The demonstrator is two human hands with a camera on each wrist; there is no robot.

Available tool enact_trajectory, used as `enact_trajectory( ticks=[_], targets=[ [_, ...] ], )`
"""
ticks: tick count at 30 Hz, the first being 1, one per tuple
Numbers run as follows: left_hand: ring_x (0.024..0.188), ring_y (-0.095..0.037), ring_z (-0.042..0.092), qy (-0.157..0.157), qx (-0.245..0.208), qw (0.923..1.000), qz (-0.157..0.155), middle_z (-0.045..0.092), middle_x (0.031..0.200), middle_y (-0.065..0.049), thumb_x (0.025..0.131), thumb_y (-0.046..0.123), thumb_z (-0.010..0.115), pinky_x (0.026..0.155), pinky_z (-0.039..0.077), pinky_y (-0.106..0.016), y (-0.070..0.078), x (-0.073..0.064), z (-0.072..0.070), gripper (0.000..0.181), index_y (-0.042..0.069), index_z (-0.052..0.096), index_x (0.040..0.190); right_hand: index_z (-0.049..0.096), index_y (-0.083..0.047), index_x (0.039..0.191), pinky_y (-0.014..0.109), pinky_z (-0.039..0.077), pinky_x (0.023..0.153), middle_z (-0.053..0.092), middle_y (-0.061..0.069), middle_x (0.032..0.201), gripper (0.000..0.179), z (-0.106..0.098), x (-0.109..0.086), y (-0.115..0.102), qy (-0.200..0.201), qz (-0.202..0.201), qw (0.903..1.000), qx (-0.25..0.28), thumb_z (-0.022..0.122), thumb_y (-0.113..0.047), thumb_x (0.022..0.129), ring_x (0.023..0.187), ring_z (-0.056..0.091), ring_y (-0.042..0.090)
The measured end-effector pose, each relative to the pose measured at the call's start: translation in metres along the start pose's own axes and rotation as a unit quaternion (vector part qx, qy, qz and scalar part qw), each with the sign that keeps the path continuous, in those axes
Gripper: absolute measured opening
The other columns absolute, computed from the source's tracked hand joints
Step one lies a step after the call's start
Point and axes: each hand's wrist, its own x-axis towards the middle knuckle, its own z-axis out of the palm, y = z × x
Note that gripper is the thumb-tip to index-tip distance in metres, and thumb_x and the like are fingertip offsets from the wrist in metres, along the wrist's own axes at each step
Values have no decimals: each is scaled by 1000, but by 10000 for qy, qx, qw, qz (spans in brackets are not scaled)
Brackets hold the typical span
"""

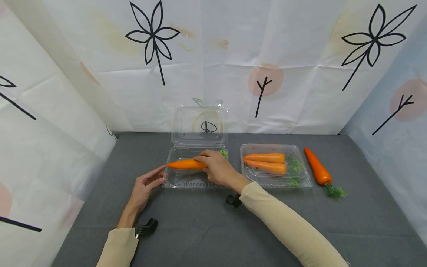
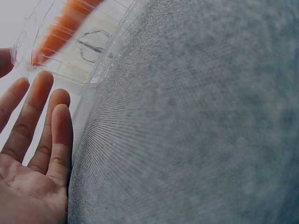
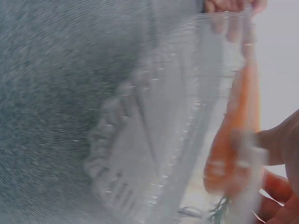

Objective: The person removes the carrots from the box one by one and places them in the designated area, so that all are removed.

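Note:
In the head view my right hand [image 1: 218,168] grips the thick end of an orange carrot [image 1: 185,164], which lies lengthwise over the tray of a clear plastic clamshell box [image 1: 195,184]. Green leaves [image 1: 224,153] show just beyond that hand. The box's lid [image 1: 200,124] stands raised at the back. At the box's left end is my left hand [image 1: 143,189], its fingers extended and the tips at the edge. The left wrist view shows these fingers [image 2: 60,126] straight beside the clear wall. In the blurred right wrist view, the carrot [image 3: 236,121] appears through the plastic.
Right of the open box sits a second clear box [image 1: 245,178] with two carrots [image 1: 265,163] and green leaves inside. A loose carrot [image 1: 318,168] with a leafy top lies farther right on the grey tabletop [image 1: 200,226]. Printed cloth [image 1: 227,55] hangs behind and at both sides.

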Motion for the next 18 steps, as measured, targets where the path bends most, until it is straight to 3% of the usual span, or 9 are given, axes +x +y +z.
enact_trajectory(
  ticks=[8,18],
  targets=[
    [99,-8,67,-4,57,10000,79,72,104,4,98,-1,64,88,52,-21,0,0,0,45,-15,51,139,58,-9,144,42,51,95,57,12,135,46,-22,-12,-11,553,-50,9960,704,68,-11,99,114,60,28],
    [98,-8,66,-3,34,10000,68,72,103,5,98,-2,64,88,52,-20,1,0,0,45,-15,51,139,58,-5,143,39,54,85,54,14,133,48,-49,-33,-19,1373,-233,9810,1351,70,-8,97,110,60,26]
  ],
)
